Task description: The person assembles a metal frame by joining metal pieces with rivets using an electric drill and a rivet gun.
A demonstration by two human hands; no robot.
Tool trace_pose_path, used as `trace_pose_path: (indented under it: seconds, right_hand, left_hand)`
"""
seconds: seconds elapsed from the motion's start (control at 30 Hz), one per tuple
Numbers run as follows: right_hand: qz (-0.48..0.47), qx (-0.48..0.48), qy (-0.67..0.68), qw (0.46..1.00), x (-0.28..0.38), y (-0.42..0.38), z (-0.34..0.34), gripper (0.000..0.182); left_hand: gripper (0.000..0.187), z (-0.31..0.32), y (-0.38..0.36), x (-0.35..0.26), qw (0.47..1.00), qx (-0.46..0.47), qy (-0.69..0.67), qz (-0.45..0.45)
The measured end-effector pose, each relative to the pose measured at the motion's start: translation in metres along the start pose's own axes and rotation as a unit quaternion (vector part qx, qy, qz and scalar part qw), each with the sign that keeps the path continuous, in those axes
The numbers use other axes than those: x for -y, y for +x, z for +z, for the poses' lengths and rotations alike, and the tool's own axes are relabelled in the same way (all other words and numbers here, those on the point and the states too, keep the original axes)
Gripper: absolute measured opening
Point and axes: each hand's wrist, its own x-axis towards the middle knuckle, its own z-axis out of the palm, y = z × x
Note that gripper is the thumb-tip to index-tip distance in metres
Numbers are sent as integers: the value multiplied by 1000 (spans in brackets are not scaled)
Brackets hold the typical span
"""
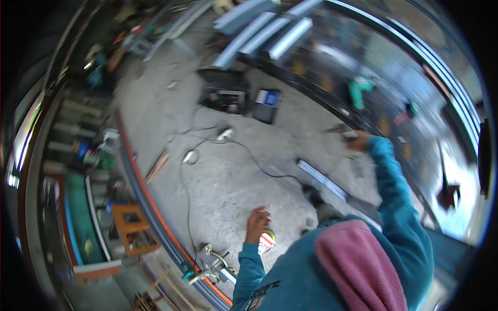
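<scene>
My right hand [358, 141] is stretched out beside the dark worktable edge, its fingers closed round a small pale thing. A thin dark piece juts from it to the left, too blurred to name. My left hand [257, 224] hangs low over the concrete floor, fingers loosely bent and holding nothing I can see. Just below it in view is a tin [266, 241] with a red, white and yellow label, partly hidden by the hand and sleeve. Between the two hands a long metal profile [322, 179] lies on the floor near my foot [312, 196].
A black tool case [224, 90] and a dark box with a blue label [267, 105] stand on the floor. A cable [259, 163] with white sockets [225, 135] winds across it. A green power tool [359, 90] lies on the dark worktable. A saw-like machine [211, 263] sits at lower left.
</scene>
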Motion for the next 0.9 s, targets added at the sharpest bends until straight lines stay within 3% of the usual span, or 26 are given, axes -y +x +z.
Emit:
trace_pose_path:
  seconds: [0.03, 0.07, 0.1, 0.17, 0.3, 0.37, 0.4, 0.43, 0.5, 0.57, 0.63, 0.7, 0.8, 0.9]
  right_hand:
    - [86, -115, -39, 989, -21, -7, -38, 43]
    - [190, -127, -193, 954, -36, -7, -72, 50]
    - [220, -242, -223, 918, -67, -9, -90, 53]
    - [331, -310, -228, 861, -126, -11, -122, 53]
    - [397, -350, -245, 812, -245, -5, -140, 74]
    - [529, -328, -238, 746, -258, 22, -133, 83]
    - [505, -442, -106, 734, -206, 23, -131, 83]
    - [468, -437, -125, 758, -209, 36, -140, 82]
    - [234, -515, -120, 816, -250, 99, -140, 83]
    - [110, -590, -34, 799, -187, 144, -126, 88]
    - [206, -493, 69, 843, -122, 186, -113, 103]
    - [313, -467, 140, 815, -45, 200, -98, 111]
    - [330, -498, 120, 793, -35, 219, -90, 121]
    - [324, -477, 140, 805, -30, 207, -95, 119]
  left_hand:
    - [36, -5, 6, 11, 999, 1, -21, -38]
    - [37, -15, 14, 38, 998, -8, -10, -55]
    - [38, -26, 22, 68, 997, -10, 2, -76]
    - [42, -47, 24, 120, 989, -19, 143, -21]
    - [51, -52, 6, 146, 972, 4, 75, -221]
    - [53, -57, -11, 167, 964, -17, 143, -225]
    - [55, -62, -15, 169, 947, -32, 218, -234]
    - [56, -61, -27, 166, 945, -70, 228, -224]
    - [53, -66, -37, 177, 945, -58, 147, -287]
    - [52, -62, -51, 173, 942, -67, 162, -286]
    - [50, -62, -65, 160, 940, -77, 180, -281]
    - [51, -60, -77, 160, 947, -111, 111, -281]
    - [50, -51, -102, 157, 942, -151, 103, -280]
    - [49, -44, -136, 159, 934, -172, 102, -296]
